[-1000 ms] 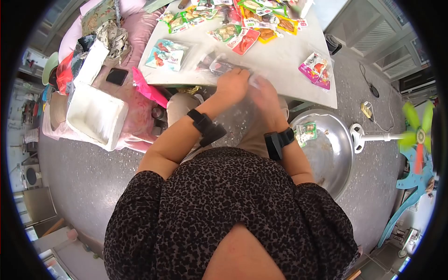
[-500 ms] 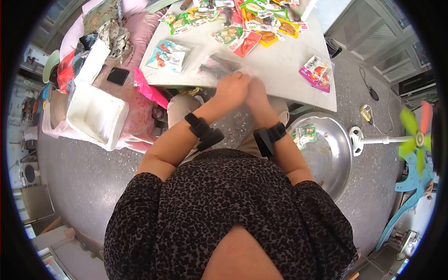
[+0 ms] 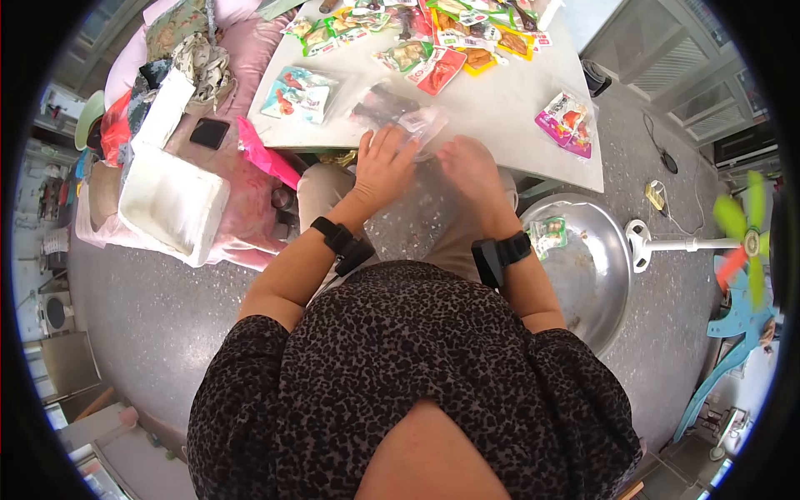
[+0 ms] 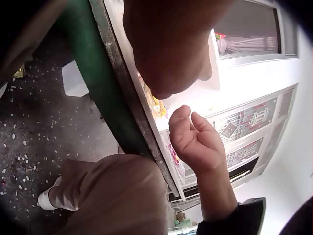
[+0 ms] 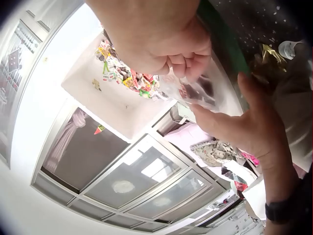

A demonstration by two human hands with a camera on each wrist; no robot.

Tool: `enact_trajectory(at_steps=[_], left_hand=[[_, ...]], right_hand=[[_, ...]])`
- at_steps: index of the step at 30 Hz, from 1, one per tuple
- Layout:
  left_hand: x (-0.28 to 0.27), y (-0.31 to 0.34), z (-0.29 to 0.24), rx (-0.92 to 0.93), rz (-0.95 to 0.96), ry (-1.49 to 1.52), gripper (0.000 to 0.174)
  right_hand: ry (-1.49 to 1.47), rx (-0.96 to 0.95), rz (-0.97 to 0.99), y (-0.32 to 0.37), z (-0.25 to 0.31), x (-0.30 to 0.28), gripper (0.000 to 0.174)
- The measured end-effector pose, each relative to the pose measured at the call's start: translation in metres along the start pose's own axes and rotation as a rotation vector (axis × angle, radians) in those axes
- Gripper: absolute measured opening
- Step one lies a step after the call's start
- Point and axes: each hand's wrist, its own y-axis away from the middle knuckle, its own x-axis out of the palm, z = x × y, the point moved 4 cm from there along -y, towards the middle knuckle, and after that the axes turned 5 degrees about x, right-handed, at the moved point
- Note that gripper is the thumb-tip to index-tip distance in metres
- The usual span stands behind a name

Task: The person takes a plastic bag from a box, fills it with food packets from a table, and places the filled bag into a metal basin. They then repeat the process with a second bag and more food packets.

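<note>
A clear plastic bag point(image 3: 422, 123) with dark, reddish contents lies at the table's near edge. My left hand point(image 3: 385, 167) has its fingers spread, the fingertips at the bag's near side; in the right wrist view the left hand point(image 5: 247, 127) shows thumb and fingers wide apart. To the right of the bag is my right hand point(image 3: 475, 173), blurred, its fingers curled. The left wrist view shows the right hand point(image 4: 198, 144) with bent fingers and nothing visible between them. Over the bag point(image 5: 208, 90) the same curled fingers appear in the right wrist view.
Several colourful food packets point(image 3: 475, 37) lie across the table's far side. A blue-white packet point(image 3: 298, 96) is at left, a purple one point(image 3: 567, 125) at right. A metal basin point(image 3: 587, 267) stands at lower right, a white foam box point(image 3: 173, 204) on the pink-covered bed.
My hands, close together half a second ago, have parted. The left has moved left with fingers spread, and the right has shifted right. The bag's near end is now uncovered.
</note>
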Motion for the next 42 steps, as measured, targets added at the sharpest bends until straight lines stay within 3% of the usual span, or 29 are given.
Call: enact_trajectory(at_steps=[2, 5, 8, 10, 12, 14, 16, 19, 22, 23, 26, 29, 35, 38, 39, 42], left_hand=[[-0.002, -0.011, 0.002, 0.015, -0.097, -0.025, 0.029], [0.006, -0.014, 0.013, 0.097, 0.02, 0.078, 0.029], [-0.004, -0.023, 0.023, 0.042, -0.043, 0.243, 0.017], [-0.02, -0.035, 0.036, -0.024, -0.106, 0.388, 0.013], [-0.037, -0.051, 0.05, -0.097, -0.113, 0.454, 0.008], [-0.051, -0.06, 0.061, -0.425, -0.019, 0.66, 0.01], [-0.057, -0.066, 0.069, -0.484, 0.034, 0.811, 0.012], [-0.063, -0.067, 0.064, -0.513, 0.123, 0.948, 0.012], [-0.068, -0.064, 0.046, -0.524, 0.144, 1.027, 0.012], [-0.072, -0.065, 0.038, -0.54, 0.137, 1.063, 0.011], [-0.078, -0.062, 0.022, -0.513, 0.049, 0.963, 0.01], [-0.081, -0.061, -0.003, -0.424, 0.052, 0.863, 0.011], [-0.081, -0.064, -0.04, -0.294, 0.143, 1.013, 0.012], [-0.058, -0.06, -0.039, -0.374, 0.178, 1.25, 0.016], [-0.056, -0.065, -0.044, -0.357, 0.185, 1.293, 0.02], [-0.029, -0.05, -0.04, -0.41, 0.392, 1.368, 0.021]], right_hand=[[0.028, -0.025, -0.03, 0.002, 0.001, -0.004, 0.02], [0.1, -0.106, -0.046, 0.004, 0.008, -0.007, 0.019], [0.235, -0.212, -0.07, 0.007, 0.022, -0.009, 0.023], [0.367, -0.296, -0.084, 0.013, 0.041, -0.003, 0.029], [0.582, -0.558, -0.008, 0.012, 0.062, 0.008, 0.04], [0.777, -0.707, 0.037, 0.017, 0.078, 0.025, 0.05], [0.954, -0.738, 0.043, 0.031, 0.099, 0.051, 0.059], [1.221, -0.9, 0.22, 0.044, 0.112, 0.081, 0.065], [1.359, -0.528, 0.43, 0.063, 0.106, 0.101, 0.065], [1.357, -0.484, 0.448, 0.063, 0.098, 0.098, 0.053], [1.584, -0.509, 0.45, 0.072, 0.089, 0.097, 0.037], [1.555, -0.765, 0.363, 0.095, 0.079, 0.089, 0.023], [1.462, -0.851, 0.276, 0.123, 0.064, 0.059, 0.016], [1.496, -0.844, 0.137, 0.139, 0.08, 0.02, 0.016], [1.416, -0.74, 0.145, 0.143, 0.088, 0.001, 0.016], [1.244, -0.6, -0.078, 0.177, 0.11, -0.063, 0.013]])
